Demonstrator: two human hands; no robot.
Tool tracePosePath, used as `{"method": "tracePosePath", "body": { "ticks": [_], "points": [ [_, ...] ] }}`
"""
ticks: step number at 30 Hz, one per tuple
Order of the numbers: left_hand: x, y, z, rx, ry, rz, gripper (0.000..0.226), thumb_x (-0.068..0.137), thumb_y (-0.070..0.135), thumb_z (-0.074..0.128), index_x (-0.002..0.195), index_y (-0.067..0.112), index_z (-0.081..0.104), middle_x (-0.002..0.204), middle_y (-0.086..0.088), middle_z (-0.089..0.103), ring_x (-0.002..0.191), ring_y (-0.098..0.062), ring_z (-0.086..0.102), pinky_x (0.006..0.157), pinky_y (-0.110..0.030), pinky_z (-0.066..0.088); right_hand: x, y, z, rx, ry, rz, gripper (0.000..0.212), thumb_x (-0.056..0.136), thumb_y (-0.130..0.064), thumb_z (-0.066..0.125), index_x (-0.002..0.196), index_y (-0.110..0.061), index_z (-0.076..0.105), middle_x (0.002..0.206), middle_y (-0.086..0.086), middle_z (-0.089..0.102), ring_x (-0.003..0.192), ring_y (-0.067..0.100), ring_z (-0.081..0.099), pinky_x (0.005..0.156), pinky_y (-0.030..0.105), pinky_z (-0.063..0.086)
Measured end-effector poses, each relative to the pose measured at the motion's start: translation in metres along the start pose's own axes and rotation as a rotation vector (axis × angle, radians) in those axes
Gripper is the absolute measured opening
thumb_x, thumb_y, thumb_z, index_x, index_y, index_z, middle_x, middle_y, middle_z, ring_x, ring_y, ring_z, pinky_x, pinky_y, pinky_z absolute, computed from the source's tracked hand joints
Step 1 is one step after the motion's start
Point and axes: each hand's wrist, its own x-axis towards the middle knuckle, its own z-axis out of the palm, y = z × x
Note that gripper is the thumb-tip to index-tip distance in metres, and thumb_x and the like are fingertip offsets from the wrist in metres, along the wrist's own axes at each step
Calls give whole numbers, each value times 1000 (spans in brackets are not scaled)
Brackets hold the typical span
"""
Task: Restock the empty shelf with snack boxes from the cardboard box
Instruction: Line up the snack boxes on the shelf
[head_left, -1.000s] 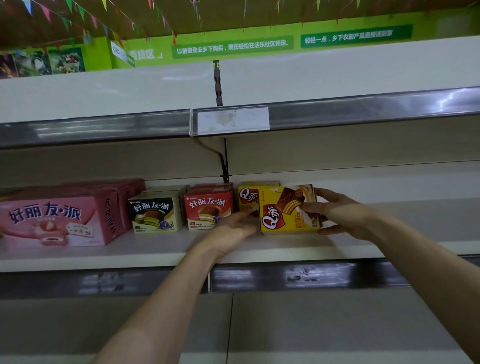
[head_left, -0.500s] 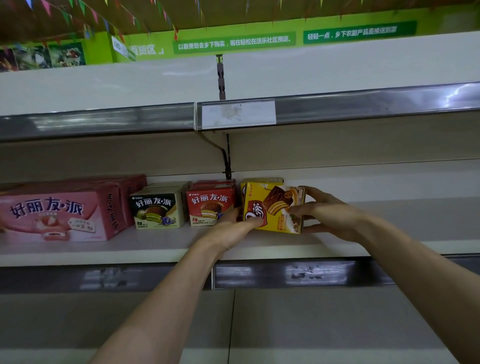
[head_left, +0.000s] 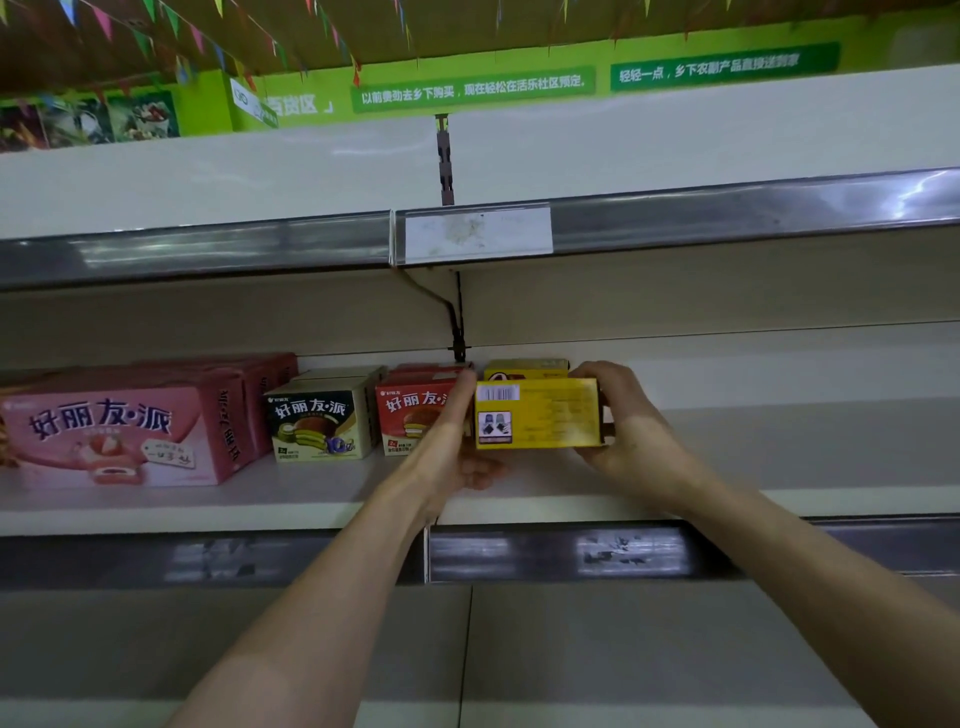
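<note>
Yellow snack box (head_left: 537, 413) shows its white barcode patch against a white shelf (head_left: 727, 467).
Alongside: a pink box (head_left: 114, 431), a black-and-cream box (head_left: 317, 423), a red box (head_left: 410, 415); the green banner (head_left: 472, 88) carries white lettering.

I count on the shelf (head_left: 311, 499). Pink boxes (head_left: 119, 426): two at least; the ones behind are hard to separate. Cream-and-green boxes (head_left: 317, 423): two, one behind the other. Red boxes (head_left: 410, 415): two, likewise. Yellow boxes (head_left: 537, 413): two, one between my left hand (head_left: 452, 457) and right hand (head_left: 623, 431). White label (head_left: 478, 231): one.
</note>
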Motion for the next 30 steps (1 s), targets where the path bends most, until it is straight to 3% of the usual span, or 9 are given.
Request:
{"method": "tracePosePath", "body": {
  "ticks": [2, 5, 10, 13, 16, 18, 21, 27, 30],
  "points": [
    [-1, 0, 1, -52, -18, -5, 47, 85, 57, 56, 112, 20, 66, 100, -11, 69, 87, -24, 61, 81, -38, 43, -2, 2, -3, -9, -141, 91, 74, 81, -3, 71, 139, -30, 36, 141, 0, 33, 120, 20, 49, 88, 29, 52],
    [1, -4, 1, -14, 0, 33, 75, 67, 23, 70, 137, 24, 45, 125, -13, 59, 109, -33, 60, 67, -38, 56, -5, -1, -11, 289, -219, 356, 78, 84, 4, 60, 142, -40, 32, 142, 2, 37, 120, 24, 52, 88, 35, 53],
    [1, -6, 5, -16, -3, 62, 41, 85, -10, 51, 114, 18, 59, 117, -15, 62, 102, -31, 61, 79, -41, 59, -2, -10, -7, 460, -142, 521, 66, 88, -3, 59, 139, -37, 35, 122, 9, 62, 104, 24, 62, 85, 41, 56],
    [-1, -5, 7, 15, -21, 51, 46, 83, -15, 43, 108, 20, 62, 108, -12, 64, 99, -28, 59, 86, -44, 56, -1, -6, -5, 442, -72, 606, 69, 87, -3, 63, 143, -28, 32, 122, 13, 61, 103, 28, 63, 87, 45, 56],
    [1, -7, 6, 42, -16, 59, 56, 81, -18, 40, 117, 20, 59, 105, -9, 66, 101, -25, 60, 85, -38, 54, -1, -4, -5, 423, -123, 639, 69, 85, -1, 63, 144, -24, 36, 117, 13, 63, 99, 25, 64, 79, 34, 57],
    [3, -8, 4, 59, -14, 53, 63, 78, -19, 39, 123, 21, 56, 111, -8, 65, 107, -27, 59, 87, -37, 52, -1, -7, -5, 404, -189, 625, 67, 85, 3, 61, 142, -23, 38, 112, 10, 64, 95, 19, 64, 71, 26, 55],
    [6, -10, 3, 90, -5, 46, 70, 75, -19, 41, 130, 22, 53, 119, -10, 62, 113, -29, 56, 91, -38, 49, -2, -6, -5, 413, -222, 604, 67, 83, 9, 58, 140, -22, 40, 109, 7, 66, 96, 18, 64, 76, 27, 55],
    [3, -10, 3, 124, 16, 25, 46, 81, -13, 47, 109, 20, 61, 117, -11, 66, 115, -28, 58, 107, -47, 42, -2, -4, -4, 430, -241, 585, 69, 82, 12, 58, 139, -22, 42, 112, 9, 67, 100, 19, 64, 77, 27, 55],
    [2, -9, 3, 42, -9, 35, 43, 82, 5, 66, 122, 20, 59, 119, -8, 68, 114, -25, 60, 108, -47, 41, -2, -5, -5, 427, -244, 575, 68, 81, 5, 64, 137, -25, 42, 113, 7, 67, 100, 19, 64, 82, 30, 55]
  ]
}}
